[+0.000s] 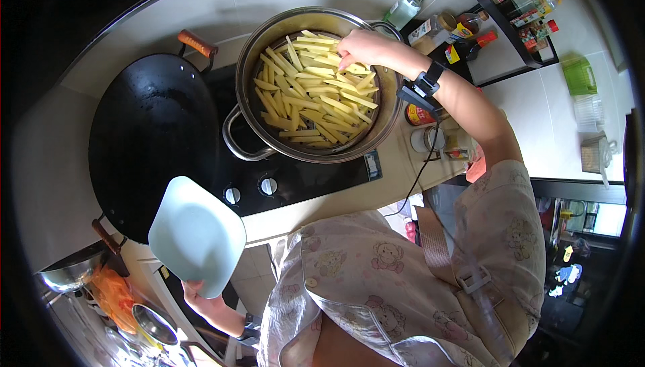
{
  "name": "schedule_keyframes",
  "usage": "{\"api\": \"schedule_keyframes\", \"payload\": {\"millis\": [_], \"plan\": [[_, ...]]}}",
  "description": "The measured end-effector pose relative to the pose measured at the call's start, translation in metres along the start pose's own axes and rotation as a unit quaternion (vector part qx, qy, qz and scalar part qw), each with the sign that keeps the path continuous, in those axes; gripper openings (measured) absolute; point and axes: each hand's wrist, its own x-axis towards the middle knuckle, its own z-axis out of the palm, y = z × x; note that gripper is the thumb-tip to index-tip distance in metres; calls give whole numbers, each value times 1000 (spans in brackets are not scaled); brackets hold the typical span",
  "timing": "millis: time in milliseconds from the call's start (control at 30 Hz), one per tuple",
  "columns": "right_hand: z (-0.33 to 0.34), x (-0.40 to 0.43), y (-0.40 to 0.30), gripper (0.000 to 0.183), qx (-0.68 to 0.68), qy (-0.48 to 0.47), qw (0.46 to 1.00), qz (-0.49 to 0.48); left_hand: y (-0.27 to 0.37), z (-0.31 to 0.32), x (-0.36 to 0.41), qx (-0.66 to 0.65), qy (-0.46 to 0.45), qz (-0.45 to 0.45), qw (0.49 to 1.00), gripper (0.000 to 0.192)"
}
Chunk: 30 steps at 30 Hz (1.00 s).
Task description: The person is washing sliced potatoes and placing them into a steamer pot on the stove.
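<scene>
My left hand [209, 302] grips the near edge of a pale blue square dish [199, 238] with rounded corners. The dish is tilted over the front of the hob, beside the wok, and nothing shows in it. My right hand [364, 48] reaches over the rim of a large stainless steel steamer pot [390, 120]. Its curled fingers touch the pale yellow potato strips [312, 89] at the far right of the heap. Whether a strip is pinched between them is hidden. The strips lie loosely spread on a perforated steamer tray inside the pot.
A black wok [151, 140] with wooden handles stands left of the pot on the black glass hob [302, 190]. Glass bottles [405, 9] and seasoning jars [428, 137] crowd the right side. A black cable [423, 170] hangs from my right wrist. A metal sieve [155, 324] lies lower left.
</scene>
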Motion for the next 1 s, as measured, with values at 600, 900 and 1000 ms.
{"api": "schedule_keyframes", "payload": {"millis": [600,900,1000], "plan": [[-16,-3,-13,18,55,22,998,22,-4,-8,1,-8,7,0,1000,29],[1,7,-35,28,50,-52,997,-29,-3,-7,0,-9,-17,-3,1000,27],[2,8,-37,26,66,-23,997,-34,-6,-11,2,-31,-32,5,999,28]]}}
